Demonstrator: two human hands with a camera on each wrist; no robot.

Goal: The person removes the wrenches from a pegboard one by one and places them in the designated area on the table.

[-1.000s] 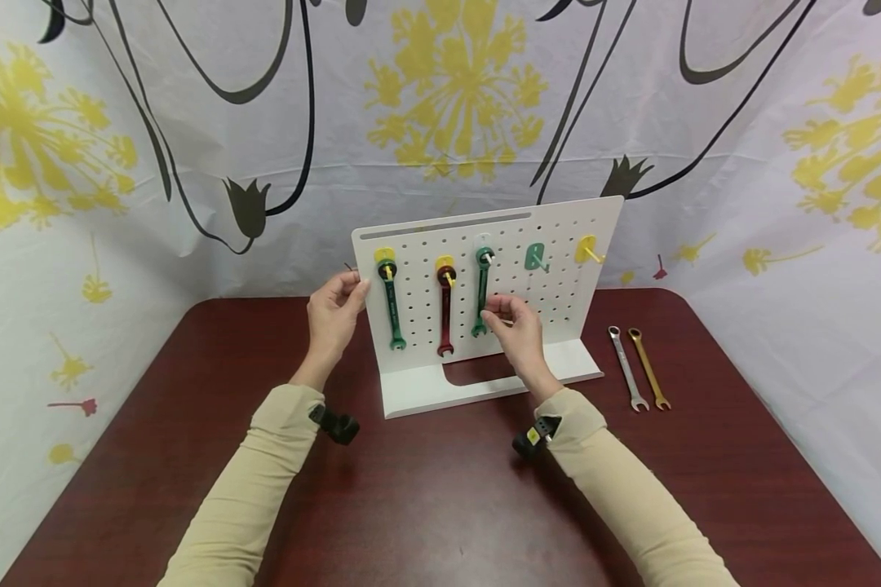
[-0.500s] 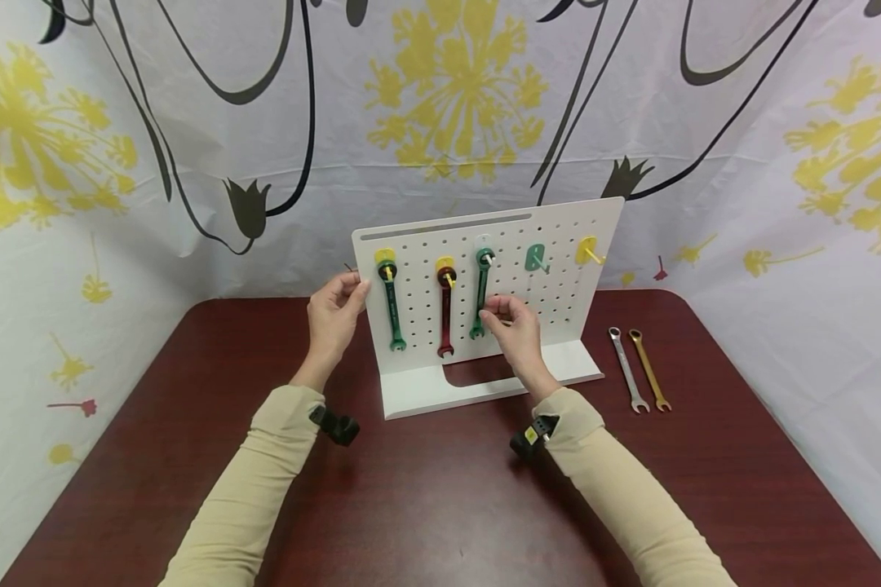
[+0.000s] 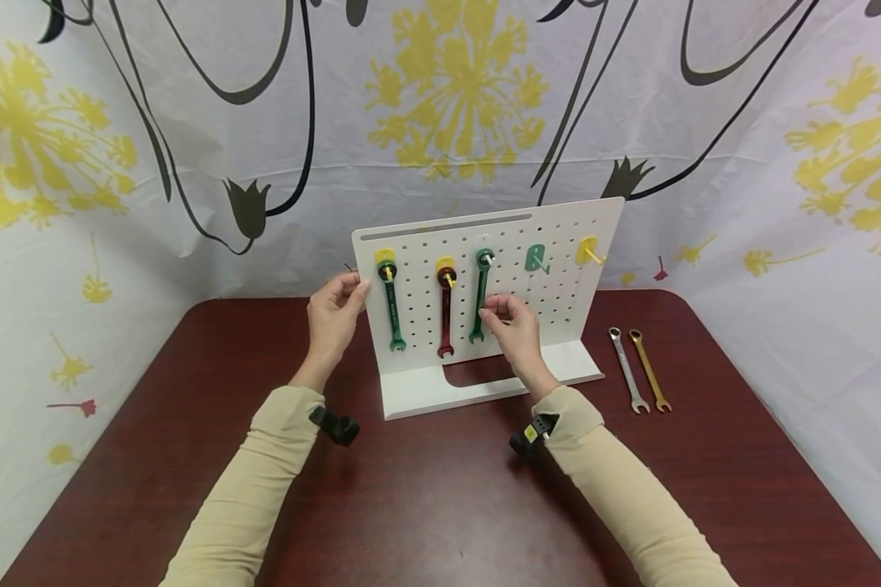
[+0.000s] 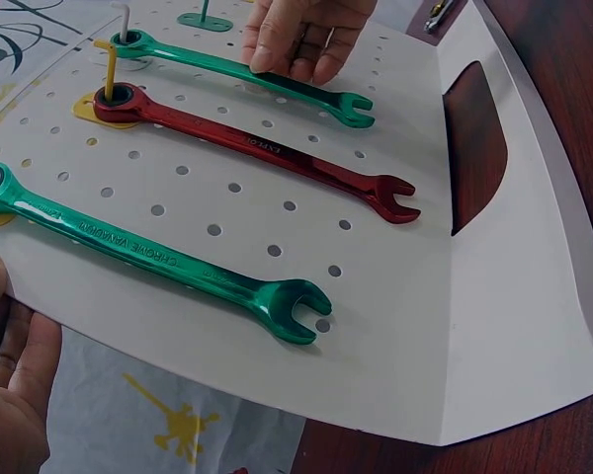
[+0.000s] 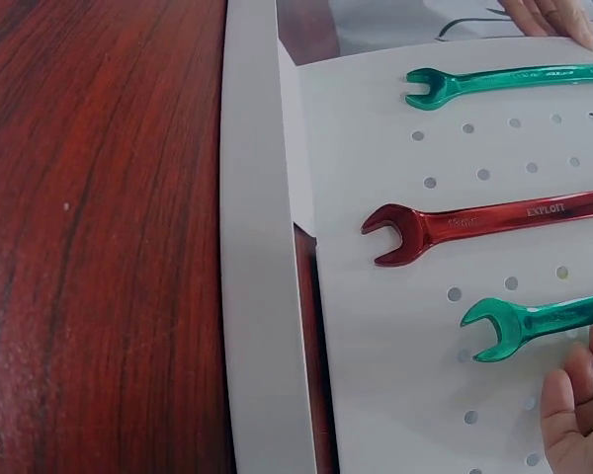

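Observation:
A white pegboard (image 3: 418, 314) stands upright on the table, and my left hand (image 3: 333, 314) pinches its left edge. Three combination wrenches hang from pegs by their ring ends: a green wrench (image 3: 393, 310) at left, a red wrench (image 3: 444, 318) beside it, and a second green wrench (image 3: 480, 297) on a white peg. My right hand (image 3: 515, 330) pinches that second green wrench by its shank, above the open jaw. In the left wrist view, the thumb of the right hand (image 4: 277, 44) lies on the shank. The right wrist view shows the wrench's open end (image 5: 504, 328) beside the curled fingers.
To the right of the board, a silver wrench (image 3: 628, 371) and a gold wrench (image 3: 650, 371) lie on the dark red table (image 3: 440, 489). A green peg (image 3: 535, 258) and a yellow peg (image 3: 587, 249) bear nothing. A patterned cloth (image 3: 440, 122) hangs behind.
The lower end of the second green wrench has swung slightly left and down, and my right hand has shifted a little left with it. My left hand has stayed on the board's edge.

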